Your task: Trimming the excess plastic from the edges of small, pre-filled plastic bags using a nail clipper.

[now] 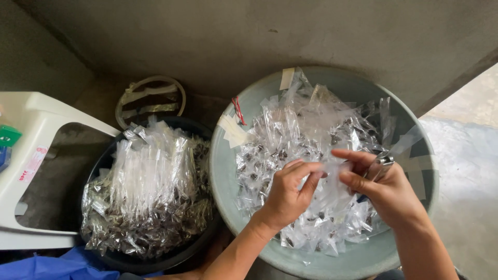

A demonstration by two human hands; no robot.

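My left hand [287,194] and my right hand [381,187] meet over a round grey-green basin [224,176] heaped with small clear plastic packets [306,119] that hold dark bits. Both hands pinch one clear packet [333,167] between them, the left from its left edge, the right from above and the right. A small metal tool [383,164] also sits in my right hand, sticking up past the fingers.
A black basin [106,155] at the left is filled with rows of similar clear packets [148,192]. A white plastic stool [31,155] stands at the far left. A ring of strap [150,96] lies behind the black basin. Blue cloth [57,265] shows at the bottom left.
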